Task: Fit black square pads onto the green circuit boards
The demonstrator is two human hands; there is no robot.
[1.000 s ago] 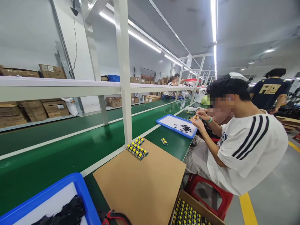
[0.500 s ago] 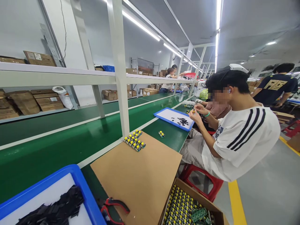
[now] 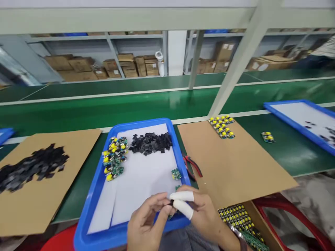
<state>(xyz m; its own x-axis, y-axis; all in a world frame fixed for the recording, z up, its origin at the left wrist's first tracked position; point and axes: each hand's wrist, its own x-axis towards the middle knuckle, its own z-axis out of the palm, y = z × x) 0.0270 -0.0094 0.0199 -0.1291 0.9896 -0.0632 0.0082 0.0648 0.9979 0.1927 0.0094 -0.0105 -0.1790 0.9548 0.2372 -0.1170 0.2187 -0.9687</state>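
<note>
My left hand [image 3: 148,221] and my right hand [image 3: 205,214] meet over the near right rim of a blue tray [image 3: 94,195]. White finger covers [image 3: 184,202] sheathe the right thumb and forefinger. Between both hands' fingertips is a small black piece [image 3: 171,202], closely pinched and mostly hidden. A bit of green shows below the fingers, too covered to make out. Within the tray lie a heap of black square pieces [image 3: 151,143], a cluster of circuit boards with yellow parts [image 3: 112,157], and a single circuit board [image 3: 176,174] just beyond my hands.
Red-handled pliers [image 3: 192,166] lie between tray and cardboard sheet [image 3: 235,170], which bears rows of boards [image 3: 222,126]. More boards fill a box [image 3: 242,219] below right. Another cardboard [image 3: 65,153] at left carries black pieces [image 3: 36,165]. A post [image 3: 235,59] rises behind.
My view has swung left and down from the co-worker at the right to the blue tray. Both my hands, out of sight before, now show at the tray's near edge.
</note>
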